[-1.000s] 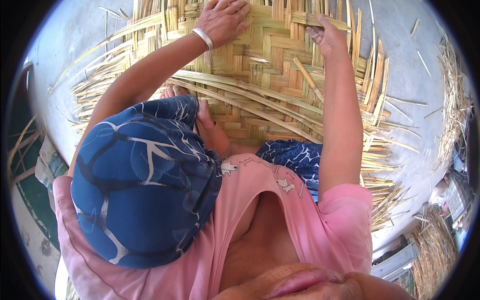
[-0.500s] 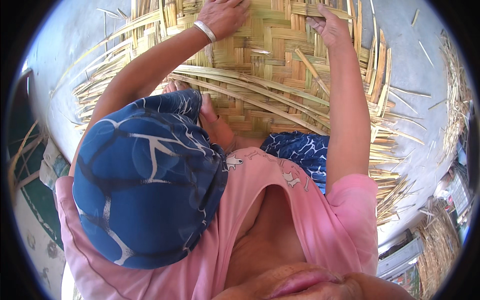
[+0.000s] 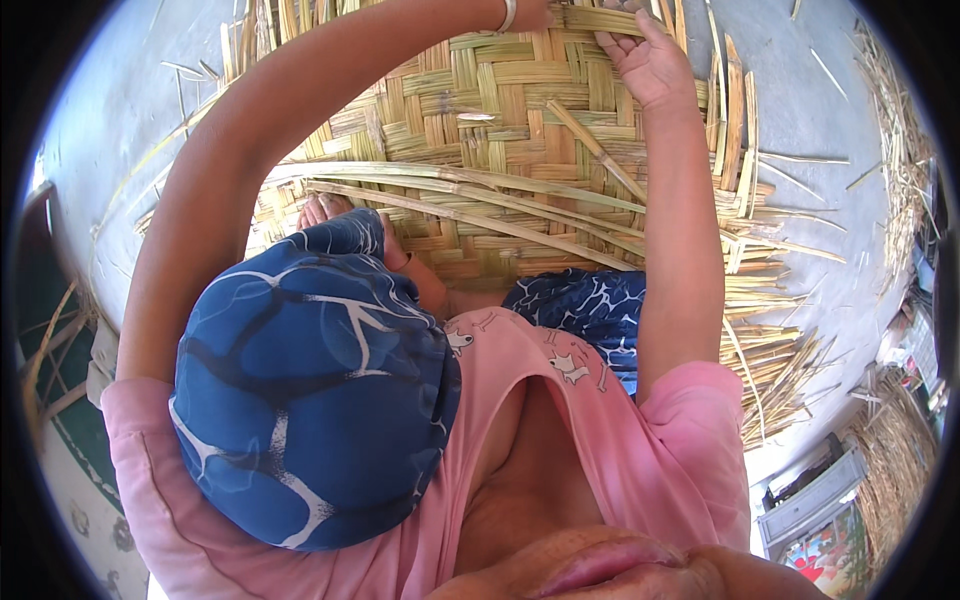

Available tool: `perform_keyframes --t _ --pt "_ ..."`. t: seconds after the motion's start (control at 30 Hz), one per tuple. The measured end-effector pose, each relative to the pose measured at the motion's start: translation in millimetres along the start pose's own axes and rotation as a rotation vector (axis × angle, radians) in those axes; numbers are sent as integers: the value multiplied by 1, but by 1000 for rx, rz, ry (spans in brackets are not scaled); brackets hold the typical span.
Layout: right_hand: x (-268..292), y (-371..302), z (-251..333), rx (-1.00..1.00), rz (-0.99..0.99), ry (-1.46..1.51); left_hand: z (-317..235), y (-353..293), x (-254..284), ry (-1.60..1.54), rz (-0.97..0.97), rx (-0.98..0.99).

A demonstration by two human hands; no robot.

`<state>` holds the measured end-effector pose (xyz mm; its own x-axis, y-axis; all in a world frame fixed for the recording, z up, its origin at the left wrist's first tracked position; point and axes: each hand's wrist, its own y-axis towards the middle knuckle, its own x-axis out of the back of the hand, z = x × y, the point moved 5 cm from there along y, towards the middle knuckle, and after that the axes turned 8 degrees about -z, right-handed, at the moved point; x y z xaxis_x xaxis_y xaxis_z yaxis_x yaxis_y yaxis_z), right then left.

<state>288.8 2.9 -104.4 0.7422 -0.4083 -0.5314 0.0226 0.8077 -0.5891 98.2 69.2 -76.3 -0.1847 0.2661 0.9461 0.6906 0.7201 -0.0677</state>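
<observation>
Woven mat (image 3: 430, 100) lay across the upper middle of the frame, its top running out of view. Pale strip (image 3: 585, 17) lay at the top edge, right of centre.

Right hand (image 3: 652, 68), upper right of centre: thumb over the strip, fingers curled at its lower edge; appeared to pinch it. Left hand (image 3: 532, 15), top centre: blurred and partly cut off near the strip's left part; could not tell whether it gripped or merely touched.

Handling (judged): strip light, springy lengthwise, stiff across its width; smooth face probably a little slippery, thin edges liable to split or cut. Best hold: flat pinch on the broad faces, away from frayed ends. Mat probably light for its spread, firm where tightly woven, bending as a sheet; the dense middle offered a safer grip than the loose ends.

Appearance: mat showed flat strips crossing in stepped blocks, straw yellow to greenish, some browned. Unwoven ends fanned out along its right side. Loose strips (image 3: 480, 187) slanted over its lower part; a short stick (image 3: 597, 150) lay right of centre, near the right forearm. Straw pile (image 3: 895, 450) stood at lower right.
</observation>
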Motion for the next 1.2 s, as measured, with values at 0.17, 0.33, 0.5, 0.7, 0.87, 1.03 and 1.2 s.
perform_keyframes --t 0.17,0.33,0.5,0.7,0.87,1.03,1.2 --pt "-22 -24 15 77 146 -39 -10 5 27 -117 141 149" --pt "-23 -3 12 46 74 -47 4 4 19 -285 104 248" --pt "-24 30 12 8 -171 -145 -11 -1 24 -193 53 414" --pt "-29 72 14 66 -352 -268 -14 -2 22 -113 41 460" --pt "-51 73 21 64 -321 -489 -11 -7 21 -131 -39 466" --pt "-53 29 47 65 -189 -675 -9 -3 17 -205 32 449" --pt "0 61 81 254 -45 -514 11 -6 14 -208 67 318"
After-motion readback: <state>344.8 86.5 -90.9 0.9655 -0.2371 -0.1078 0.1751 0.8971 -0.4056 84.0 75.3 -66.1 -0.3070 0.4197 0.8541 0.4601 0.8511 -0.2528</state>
